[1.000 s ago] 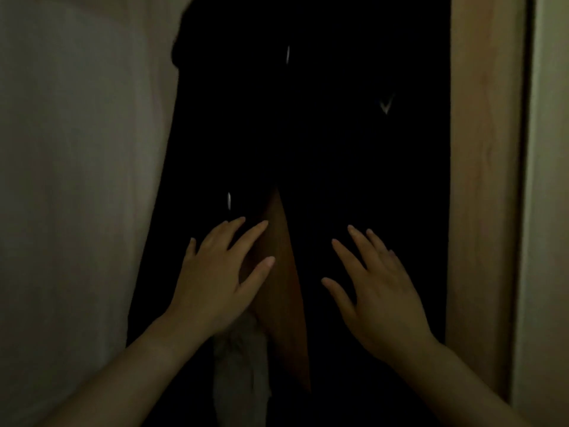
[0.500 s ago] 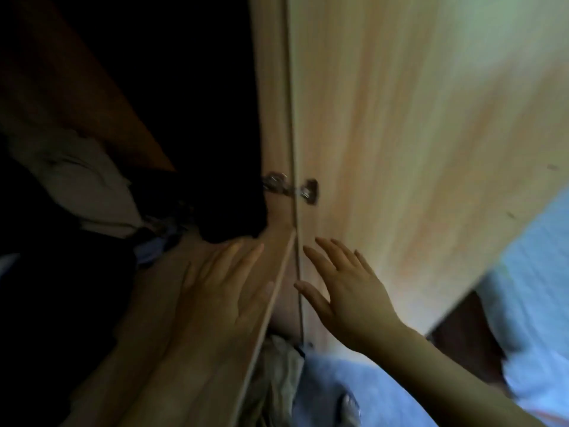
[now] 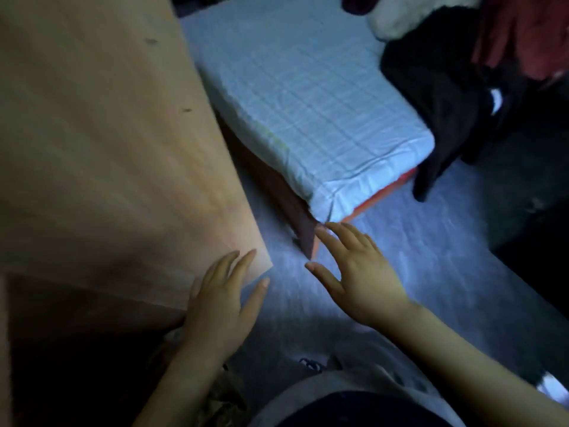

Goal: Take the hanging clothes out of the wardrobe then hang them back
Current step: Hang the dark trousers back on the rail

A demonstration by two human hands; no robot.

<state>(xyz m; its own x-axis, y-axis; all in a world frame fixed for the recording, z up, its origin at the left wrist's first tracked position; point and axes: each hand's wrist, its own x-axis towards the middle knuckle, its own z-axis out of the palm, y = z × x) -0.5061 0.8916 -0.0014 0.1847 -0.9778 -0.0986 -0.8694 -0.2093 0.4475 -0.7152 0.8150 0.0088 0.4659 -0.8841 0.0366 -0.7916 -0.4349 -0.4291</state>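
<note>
Pale wood fills the left of the view: the wardrobe door (image 3: 107, 149), standing beside the bed (image 3: 308, 103), which wears a light blue checked sheet. The clothes (image 3: 462, 72) lie heaped at the far end of that bed, top right. A black garment (image 3: 437, 87) is draped over the mattress edge and hangs toward the floor (image 3: 431, 257). A dark red garment (image 3: 523, 35) sits behind it, and something white and fluffy (image 3: 409, 20) lies beside them. The left hand (image 3: 221, 306) has its fingers straight and slightly spread, its fingertips over the door's lower corner; whether they touch the wood cannot be told. The right hand (image 3: 360, 278), fingers likewise stretched out and apart, is held over the grey floor just short of the bed's near corner. Neither hand holds anything
</note>
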